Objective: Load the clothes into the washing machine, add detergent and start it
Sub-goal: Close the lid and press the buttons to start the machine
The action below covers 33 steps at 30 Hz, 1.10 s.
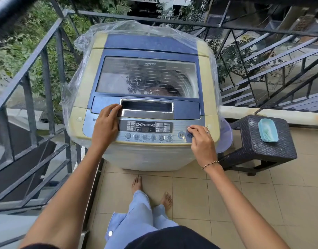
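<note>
1. Because the lid (147,76) lies shut over dark clothes (165,88) just beyond both hands, loading looks finished. The left hand (105,125) rests slack and flat beside the handle recess (146,106), gripping nothing, probably steadying the washing machine (206,72).
2. The right hand (202,141), fingers bent and holding nothing, sets its tips just outward of the start/pause button (181,135), seemingly to start.
3. A railing (45,69) hems the left hand's outer side. A stool (258,150) carrying a teal dish (268,130) stands near the right hand's outer side.
</note>
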Each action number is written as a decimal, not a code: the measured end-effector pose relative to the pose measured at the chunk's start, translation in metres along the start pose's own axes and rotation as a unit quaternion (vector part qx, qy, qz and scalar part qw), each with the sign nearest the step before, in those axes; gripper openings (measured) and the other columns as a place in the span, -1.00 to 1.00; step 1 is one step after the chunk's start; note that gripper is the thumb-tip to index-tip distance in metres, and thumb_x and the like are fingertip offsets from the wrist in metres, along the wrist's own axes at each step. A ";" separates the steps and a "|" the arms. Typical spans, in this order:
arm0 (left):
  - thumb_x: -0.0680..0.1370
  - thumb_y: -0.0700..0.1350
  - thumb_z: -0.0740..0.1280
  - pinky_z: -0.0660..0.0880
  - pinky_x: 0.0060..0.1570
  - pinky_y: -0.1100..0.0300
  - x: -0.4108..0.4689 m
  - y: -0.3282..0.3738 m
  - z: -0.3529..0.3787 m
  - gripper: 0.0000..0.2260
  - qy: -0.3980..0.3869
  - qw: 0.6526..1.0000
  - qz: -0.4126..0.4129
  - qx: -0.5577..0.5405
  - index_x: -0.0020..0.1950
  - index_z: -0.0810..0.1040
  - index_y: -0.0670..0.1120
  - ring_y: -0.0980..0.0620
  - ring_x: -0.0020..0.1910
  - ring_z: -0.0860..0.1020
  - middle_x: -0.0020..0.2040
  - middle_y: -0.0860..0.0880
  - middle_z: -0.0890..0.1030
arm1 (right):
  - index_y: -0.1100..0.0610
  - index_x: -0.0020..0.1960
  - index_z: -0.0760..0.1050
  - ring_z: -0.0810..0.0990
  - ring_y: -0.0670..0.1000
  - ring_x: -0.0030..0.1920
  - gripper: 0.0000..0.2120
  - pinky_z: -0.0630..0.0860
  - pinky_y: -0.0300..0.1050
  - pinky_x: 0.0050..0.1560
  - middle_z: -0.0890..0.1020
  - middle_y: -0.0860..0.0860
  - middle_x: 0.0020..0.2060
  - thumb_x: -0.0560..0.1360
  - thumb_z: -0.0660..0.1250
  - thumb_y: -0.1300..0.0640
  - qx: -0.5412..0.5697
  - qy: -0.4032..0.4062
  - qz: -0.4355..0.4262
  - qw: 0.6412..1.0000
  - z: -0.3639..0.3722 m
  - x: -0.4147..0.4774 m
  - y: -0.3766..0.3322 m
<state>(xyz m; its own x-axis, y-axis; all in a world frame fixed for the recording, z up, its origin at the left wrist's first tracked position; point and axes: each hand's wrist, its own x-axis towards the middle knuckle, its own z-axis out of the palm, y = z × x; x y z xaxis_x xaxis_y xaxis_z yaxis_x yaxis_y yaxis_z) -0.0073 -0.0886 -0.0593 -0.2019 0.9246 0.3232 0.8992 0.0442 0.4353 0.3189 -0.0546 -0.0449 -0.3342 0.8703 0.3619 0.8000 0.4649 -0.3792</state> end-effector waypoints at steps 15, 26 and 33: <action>0.54 -0.32 0.21 0.40 0.25 0.04 0.002 0.002 0.000 -0.64 0.001 1.000 -0.003 0.008 0.33 0.45 -0.17 -0.09 0.28 0.39 0.29 -0.12 0.48 | 0.25 0.00 0.60 0.52 0.08 0.02 -0.68 0.50 -0.13 0.13 0.61 0.12 -0.03 0.48 0.08 0.26 0.008 -0.007 -0.016 1.000 -0.002 0.002 0.015; 0.54 -0.32 0.21 0.38 0.26 0.07 0.001 0.001 -0.001 -0.64 0.000 1.000 0.000 0.008 0.34 0.45 -0.18 -0.09 0.27 0.40 0.29 -0.12 0.48 | 0.20 0.08 0.61 0.48 0.07 0.01 -0.65 0.55 -0.13 0.04 0.60 0.12 -0.04 0.39 0.29 0.49 0.001 -0.001 -0.039 0.999 0.001 0.001 0.022; 0.54 -0.33 0.22 0.39 0.26 0.08 0.000 0.000 0.000 -0.63 0.004 1.000 -0.001 -0.002 0.34 0.45 -0.17 -0.07 0.27 0.39 0.29 -0.11 0.48 | 0.23 0.03 0.62 0.47 0.08 0.00 -0.71 0.49 -0.16 0.05 0.59 0.13 -0.05 0.48 0.15 0.33 0.005 0.004 -0.030 1.000 0.004 0.002 0.017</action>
<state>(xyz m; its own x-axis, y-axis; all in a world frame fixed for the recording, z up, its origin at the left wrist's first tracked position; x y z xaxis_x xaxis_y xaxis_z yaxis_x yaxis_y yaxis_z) -0.0078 -0.0884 -0.0593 -0.2073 0.9212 0.3292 0.8973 0.0449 0.4392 0.3300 -0.0443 -0.0542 -0.3775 0.8395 0.3909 0.7733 0.5180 -0.3657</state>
